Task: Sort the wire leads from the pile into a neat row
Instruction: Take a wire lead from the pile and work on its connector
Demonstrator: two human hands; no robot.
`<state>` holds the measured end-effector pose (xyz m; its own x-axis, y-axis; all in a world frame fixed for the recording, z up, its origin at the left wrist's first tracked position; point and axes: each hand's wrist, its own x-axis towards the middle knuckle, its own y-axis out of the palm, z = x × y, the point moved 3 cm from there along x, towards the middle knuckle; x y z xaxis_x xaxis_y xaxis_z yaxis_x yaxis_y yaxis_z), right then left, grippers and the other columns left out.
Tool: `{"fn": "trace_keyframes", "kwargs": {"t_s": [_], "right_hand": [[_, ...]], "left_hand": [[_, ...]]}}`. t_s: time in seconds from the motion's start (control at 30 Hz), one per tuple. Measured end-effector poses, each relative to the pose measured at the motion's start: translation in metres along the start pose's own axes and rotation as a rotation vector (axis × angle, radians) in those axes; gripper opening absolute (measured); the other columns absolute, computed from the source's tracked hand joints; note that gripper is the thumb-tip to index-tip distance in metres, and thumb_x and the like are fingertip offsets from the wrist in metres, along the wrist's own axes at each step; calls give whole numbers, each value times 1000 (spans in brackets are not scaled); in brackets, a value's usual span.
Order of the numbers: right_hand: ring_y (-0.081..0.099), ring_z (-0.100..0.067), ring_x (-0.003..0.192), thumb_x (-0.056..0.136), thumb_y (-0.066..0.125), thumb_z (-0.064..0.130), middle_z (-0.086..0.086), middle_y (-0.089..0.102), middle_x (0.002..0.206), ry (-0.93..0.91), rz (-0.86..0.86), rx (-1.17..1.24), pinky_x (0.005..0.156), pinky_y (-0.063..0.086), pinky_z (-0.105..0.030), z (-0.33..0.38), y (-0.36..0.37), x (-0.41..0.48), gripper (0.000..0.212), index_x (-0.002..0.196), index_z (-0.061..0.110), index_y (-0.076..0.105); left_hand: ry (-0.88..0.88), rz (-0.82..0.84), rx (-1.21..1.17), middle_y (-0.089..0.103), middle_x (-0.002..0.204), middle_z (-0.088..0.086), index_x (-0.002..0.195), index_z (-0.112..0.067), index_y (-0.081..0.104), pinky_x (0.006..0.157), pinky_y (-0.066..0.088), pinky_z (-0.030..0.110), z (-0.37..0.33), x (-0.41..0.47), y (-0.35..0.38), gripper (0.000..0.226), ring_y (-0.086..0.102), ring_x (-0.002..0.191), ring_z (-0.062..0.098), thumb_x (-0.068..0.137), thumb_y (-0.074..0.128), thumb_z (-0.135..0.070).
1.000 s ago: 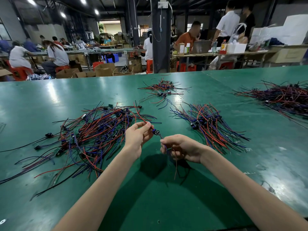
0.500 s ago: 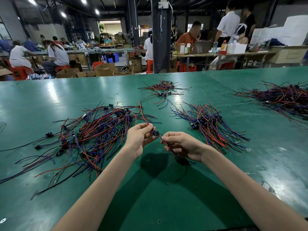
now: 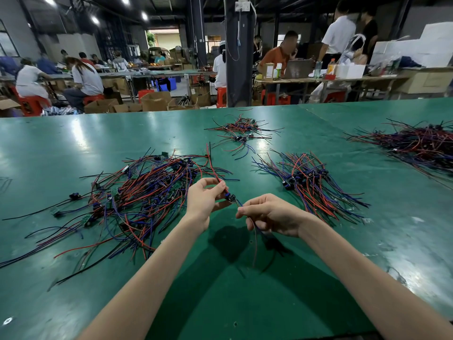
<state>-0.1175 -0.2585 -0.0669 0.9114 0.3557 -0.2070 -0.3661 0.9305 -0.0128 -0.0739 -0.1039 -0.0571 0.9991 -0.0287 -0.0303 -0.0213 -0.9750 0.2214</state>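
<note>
Clearly one lead is mid-sort. On the left of the green table (image 3: 73, 143) sprawls the tangled pile (image 3: 137, 200) of red, blue and black leads, with plenty left to sort. Just right of it the left hand (image 3: 206, 197) is raised off the table, thumb and fingertips pinching the wire lead (image 3: 230, 198) on its red wire, close beside the small dark connector; the red and black ends run up toward the far side. Right of the connector, the right hand (image 3: 272, 214) pinches the lead's thin blue and dark wires between thumb and forefinger, the other fingers loosely curled, and those wires hang down toward the table. Further right lies the row (image 3: 308, 182) of leads, connectors roughly lined up and wires fanned near and far. I judge the step to be straightening this single lead between both hands. Next it wants carrying right and laying beside the row, connector level with the others, wires kept parallel so they don't snag their neighbours.
</note>
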Motion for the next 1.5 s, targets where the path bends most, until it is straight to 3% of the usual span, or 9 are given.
{"fn": "trace_keyframes", "kwargs": {"t_s": [0.27, 0.47, 0.57, 0.67, 0.83, 1.0, 1.2, 1.33, 1.5], "right_hand": [[45, -6, 34, 95, 51, 8, -13, 68, 65, 147, 213, -76, 32, 38, -16, 2, -1, -9, 15, 91, 0, 63], [28, -2, 24, 99, 44, 12, -14, 70, 67, 230, 326, -188, 25, 21, -13, 1, -1, -14, 18, 96, -1, 55], [25, -1, 25, 99, 46, 10, -18, 71, 80, 277, 388, -213, 25, 19, -12, -1, 0, -17, 5, 99, 5, 48], [24, -1, 27, 97, 51, 21, -42, 57, 106, 269, 399, -240, 27, 19, -12, 1, -1, -18, 15, 100, 6, 54], [23, -1, 32, 88, 49, 53, -14, 71, 105, 222, 249, -246, 29, 16, -12, 7, -15, -13, 52, 106, 7, 62], [28, -1, 32, 95, 52, 40, -8, 66, 89, 133, -105, -84, 28, 19, -13, 0, -21, -1, 37, 101, 5, 62], [26, -1, 28, 97, 52, 20, -1, 65, 55, -5, -148, 118, 30, 18, -11, -8, -5, 6, 22, 83, 4, 61], [25, -2, 27, 93, 57, 14, -17, 68, 72, -24, -176, 153, 30, 17, -11, -9, -5, 8, 17, 83, 2, 62], [26, -3, 26, 92, 56, 11, -14, 69, 67, -50, -240, 136, 30, 17, -9, -10, -4, 10, 18, 76, 5, 60]], "left_hand": [[42, -31, 19, 63, 71, 6, 83, -10, 58, 49, 53, 24, -1, 0, -1, 10, 59, 61, 11, 88, 63, -3], [74, -83, 19, 64, 76, 7, 84, -10, 60, 51, 54, 24, -1, 4, -7, 9, 61, 66, 12, 89, 63, -3], [72, -73, 33, 63, 75, 8, 83, -11, 59, 50, 53, 24, 1, 4, -7, 10, 60, 65, 13, 89, 62, -3], [35, -32, 57, 62, 73, 7, 82, -10, 58, 47, 52, 23, 4, 3, -3, 11, 57, 62, 13, 89, 62, -2], [-3, 48, 104, 62, 75, 8, 84, -8, 58, 50, 56, 27, 8, 1, 3, 9, 57, 65, 16, 89, 61, -2], [-26, 135, 60, 64, 75, 8, 83, -7, 59, 53, 56, 25, 13, -4, 11, 9, 60, 62, 12, 88, 62, -1], [20, 168, 189, 62, 66, -4, 78, -14, 62, 52, 45, 11, 18, -9, 18, 12, 56, 53, -1, 86, 66, -5], [14, 151, 190, 65, 63, -9, 78, -15, 62, 55, 40, 16, 17, -8, 18, 10, 49, 58, 4, 87, 66, -12], [25, 155, 190, 66, 71, -3, 79, -14, 62, 56, 41, 15, 19, -9, 18, 9, 49, 63, 6, 88, 65, -13]]}}
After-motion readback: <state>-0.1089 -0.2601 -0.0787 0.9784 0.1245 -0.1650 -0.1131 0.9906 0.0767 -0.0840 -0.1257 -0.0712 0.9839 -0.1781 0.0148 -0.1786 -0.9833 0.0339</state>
